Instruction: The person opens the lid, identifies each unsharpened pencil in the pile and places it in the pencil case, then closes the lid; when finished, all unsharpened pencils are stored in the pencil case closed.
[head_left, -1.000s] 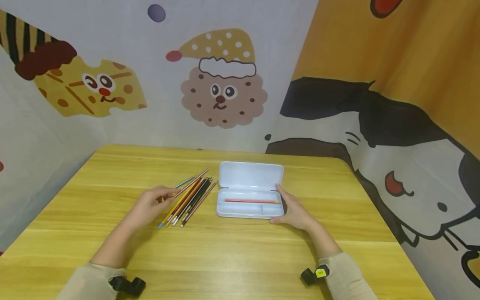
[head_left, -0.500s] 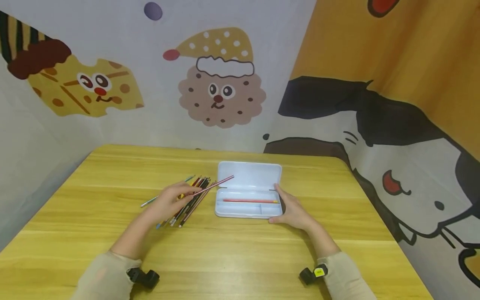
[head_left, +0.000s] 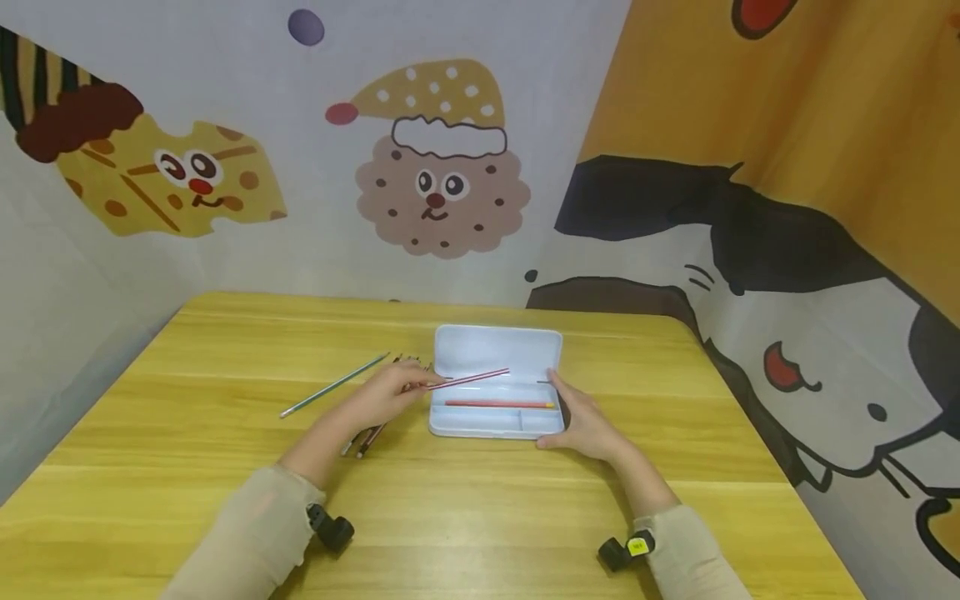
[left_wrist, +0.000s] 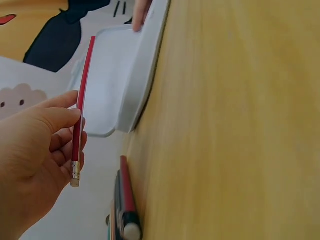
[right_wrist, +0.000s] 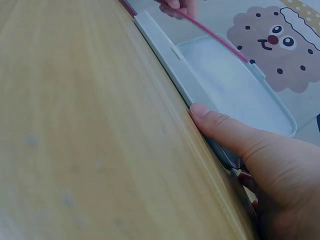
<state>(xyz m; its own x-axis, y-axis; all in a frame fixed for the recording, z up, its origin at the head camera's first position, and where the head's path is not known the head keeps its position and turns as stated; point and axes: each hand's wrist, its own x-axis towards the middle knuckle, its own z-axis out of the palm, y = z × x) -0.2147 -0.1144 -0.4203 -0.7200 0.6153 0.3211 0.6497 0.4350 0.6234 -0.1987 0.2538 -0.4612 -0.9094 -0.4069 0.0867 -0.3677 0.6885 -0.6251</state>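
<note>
My left hand pinches a red-and-white striped pencil between thumb and fingers, its far part above the opened white case. In the left wrist view the held pencil has an eraser end below the fingers. Inside the case's long compartment lies a red pencil with a yellow end. My right hand grips the case's right end, the thumb on its front side. Several pencils lie in a pile partly hidden under my left hand.
A teal pencil lies apart, left of the pile on the wooden table. A patterned cloth hangs behind the table's back edge.
My left hand has moved right from the pile with the striped pencil, bringing it over the case. The teal pencil, partly covered before, now shows fully. My right hand has stayed on the case.
</note>
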